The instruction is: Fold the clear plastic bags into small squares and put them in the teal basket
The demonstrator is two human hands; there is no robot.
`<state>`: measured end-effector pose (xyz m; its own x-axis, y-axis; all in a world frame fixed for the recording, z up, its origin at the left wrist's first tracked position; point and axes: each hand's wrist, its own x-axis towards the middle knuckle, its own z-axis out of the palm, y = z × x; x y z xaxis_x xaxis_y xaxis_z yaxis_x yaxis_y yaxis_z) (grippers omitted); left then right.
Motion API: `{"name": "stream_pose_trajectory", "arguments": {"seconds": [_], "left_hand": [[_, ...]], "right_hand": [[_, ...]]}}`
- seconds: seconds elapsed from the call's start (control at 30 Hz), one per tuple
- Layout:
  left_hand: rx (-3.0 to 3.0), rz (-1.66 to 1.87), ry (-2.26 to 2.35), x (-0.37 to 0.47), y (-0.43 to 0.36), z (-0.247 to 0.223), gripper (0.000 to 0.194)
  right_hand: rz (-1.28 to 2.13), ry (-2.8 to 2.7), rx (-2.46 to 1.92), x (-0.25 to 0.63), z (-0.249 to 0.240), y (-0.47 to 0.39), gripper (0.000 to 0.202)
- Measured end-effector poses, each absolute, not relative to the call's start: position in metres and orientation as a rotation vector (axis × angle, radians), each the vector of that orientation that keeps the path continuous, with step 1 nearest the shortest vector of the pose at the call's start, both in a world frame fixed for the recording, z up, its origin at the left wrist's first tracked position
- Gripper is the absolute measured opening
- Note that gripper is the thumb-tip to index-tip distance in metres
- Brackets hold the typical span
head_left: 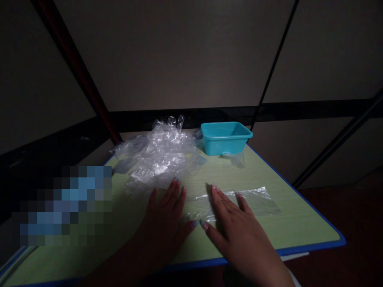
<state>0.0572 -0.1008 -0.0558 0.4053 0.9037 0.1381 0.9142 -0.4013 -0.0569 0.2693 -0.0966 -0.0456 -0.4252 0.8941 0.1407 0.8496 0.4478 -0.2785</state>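
We've got the right hand (231,217) open, fingers spread flat over a clear plastic sheet (261,201) that stretches out to its right! The left hand (169,215), loose and open too, seems to meet the sheet's left end, dim as our view is. Crinkled plastic (158,159) heaps ahead of it; beyond the right hand, a turquoise tub (224,146). Far left, pixelation blurs any lettering.

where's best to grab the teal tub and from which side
Probably the right end of the rim, from above and the right: the teal tub stands upright with its rim jutting outward, while crumpled clear plastic lies to its left.
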Motion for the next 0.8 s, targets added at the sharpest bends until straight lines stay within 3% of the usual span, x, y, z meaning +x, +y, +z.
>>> {"name": "stream_pose_trajectory", "arguments": {"seconds": [0.17, 0.43, 0.57, 0.8], "left_hand": [[-2.46, -0.192, -1.69, 0.066, -0.105, -0.055, 0.071], [-2.713, -0.37, -1.621, 0.115, -0.101, -0.029, 0.068], [-2.815, -0.448, -1.667, 0.129, -0.098, -0.027, 0.073], [-2.877, -0.407, -1.752, 0.122, -0.101, -0.033, 0.071]], "right_hand": [[0.24, -2.429, -1.504, 0.269, -0.046, -0.096, 0.073], [0.191, -2.506, -1.511, 0.268, -0.047, -0.096, 0.074], [0.166, -2.564, -1.484, 0.27, -0.05, -0.092, 0.066], [0.142, -2.551, -1.474, 0.272, -0.055, -0.091, 0.07]]}}
